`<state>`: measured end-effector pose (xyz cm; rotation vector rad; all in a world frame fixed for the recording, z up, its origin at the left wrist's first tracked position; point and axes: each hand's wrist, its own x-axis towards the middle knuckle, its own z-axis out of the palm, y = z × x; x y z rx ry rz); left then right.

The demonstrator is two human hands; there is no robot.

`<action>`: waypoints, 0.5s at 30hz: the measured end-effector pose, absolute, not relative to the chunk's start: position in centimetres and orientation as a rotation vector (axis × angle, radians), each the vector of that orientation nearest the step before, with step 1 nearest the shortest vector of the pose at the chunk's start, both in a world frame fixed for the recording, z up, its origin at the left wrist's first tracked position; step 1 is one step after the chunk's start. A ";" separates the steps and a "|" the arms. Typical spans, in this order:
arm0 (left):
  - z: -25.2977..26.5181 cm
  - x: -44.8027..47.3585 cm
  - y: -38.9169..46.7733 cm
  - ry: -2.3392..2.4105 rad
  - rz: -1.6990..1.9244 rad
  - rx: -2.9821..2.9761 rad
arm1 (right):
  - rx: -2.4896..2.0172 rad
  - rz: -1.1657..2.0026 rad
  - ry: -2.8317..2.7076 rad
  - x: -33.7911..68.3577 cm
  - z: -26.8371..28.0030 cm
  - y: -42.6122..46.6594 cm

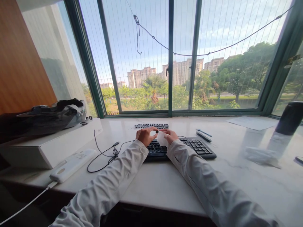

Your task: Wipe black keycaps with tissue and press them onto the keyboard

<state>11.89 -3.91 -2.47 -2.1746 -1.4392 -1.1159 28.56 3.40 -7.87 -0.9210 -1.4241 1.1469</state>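
Note:
My left hand [144, 136] pinches a small black keycap [157, 131] between thumb and fingertips, above the keyboard. A white tissue [162, 138] hangs from my right hand [170, 136], whose fingers are closed on it close beside the keycap. Beneath both hands lies a black keyboard [199, 146]; its middle is partly covered by the hands and tissue, while the number pad shows on the right. Just behind the hands, several black keycaps [151, 125] are laid out in rows on the white tabletop [142, 189].
A black cable [115, 153] lies coiled left of the keyboard. Farther left are a white power strip [72, 165] and a white box [47, 148] with a dark bag on top. Pens [203, 136], a clear plastic bag [261, 156] and a black cylinder [290, 118] stand or lie rightward.

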 end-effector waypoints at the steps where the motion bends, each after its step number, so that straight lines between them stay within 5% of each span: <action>1: -2.4 11.8 -3.9 -1.421 -1.117 -2.195 | -0.933 1.142 -1.413 28.4 -7.8 3.2; 15: -2.7 11.2 -3.0 -1.403 -1.176 -2.290 | -0.974 1.050 -1.467 27.7 -6.6 1.5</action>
